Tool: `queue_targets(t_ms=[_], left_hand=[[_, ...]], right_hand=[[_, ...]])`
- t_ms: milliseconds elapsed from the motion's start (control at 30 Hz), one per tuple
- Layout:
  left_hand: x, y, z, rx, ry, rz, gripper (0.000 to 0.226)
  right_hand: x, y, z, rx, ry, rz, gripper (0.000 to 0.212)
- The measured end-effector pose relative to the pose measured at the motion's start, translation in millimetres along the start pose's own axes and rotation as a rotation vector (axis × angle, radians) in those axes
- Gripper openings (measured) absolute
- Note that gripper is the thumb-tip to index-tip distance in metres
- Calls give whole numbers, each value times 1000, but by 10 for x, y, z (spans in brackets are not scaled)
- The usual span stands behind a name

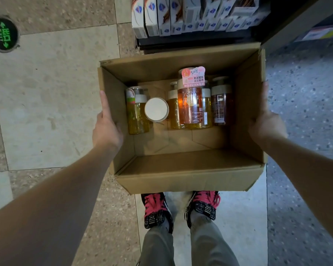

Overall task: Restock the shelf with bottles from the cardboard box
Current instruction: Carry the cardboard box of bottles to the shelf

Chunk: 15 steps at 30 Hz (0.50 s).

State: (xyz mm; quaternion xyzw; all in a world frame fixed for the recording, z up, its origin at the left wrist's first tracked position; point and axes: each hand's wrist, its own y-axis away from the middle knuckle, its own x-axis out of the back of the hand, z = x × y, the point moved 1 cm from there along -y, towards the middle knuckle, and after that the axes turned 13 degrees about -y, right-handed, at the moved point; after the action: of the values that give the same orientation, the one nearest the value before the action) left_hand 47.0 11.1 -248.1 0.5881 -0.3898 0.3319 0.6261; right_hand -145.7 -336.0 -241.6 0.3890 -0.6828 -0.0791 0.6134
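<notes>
Okay, flat palms clamp the cardboard box [186, 179]: left hand [106, 121] at nine o'clock, right hand [265, 120] at three, fingers straight, probably steadying the bottles [189, 104] near the shelf [190, 40] at twelve.

1. A round, green-lit exit marker [3, 33] sits in the beige stone floor tiles [52, 96] at upper left.
2. White cartons [161, 16] stand in tight rows at the top.
3. Pink-laced black sneakers [157, 210] and grey trousers [158, 248] show at the bottom.
</notes>
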Motion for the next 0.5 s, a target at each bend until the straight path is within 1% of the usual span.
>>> queue_targets(t_ms=[100,167,300,400,500], left_hand=[[-3,11,-23,8,127,28,103],[-11,14,-17,12,167,32,101],[27,33,-17,3,202,45,98],[158,85,8,2,246,24,95],[347,140,9,1,238,23,93]], right_hand=[[-41,-8,-12,-12,-48,30,112],[-57,-6,-17,-14,-72,48,113],[-24,14,11,23,-146,54,111],[57,81,-16,50,-183,54,105],[168,204,-67,56,-221,54,104]])
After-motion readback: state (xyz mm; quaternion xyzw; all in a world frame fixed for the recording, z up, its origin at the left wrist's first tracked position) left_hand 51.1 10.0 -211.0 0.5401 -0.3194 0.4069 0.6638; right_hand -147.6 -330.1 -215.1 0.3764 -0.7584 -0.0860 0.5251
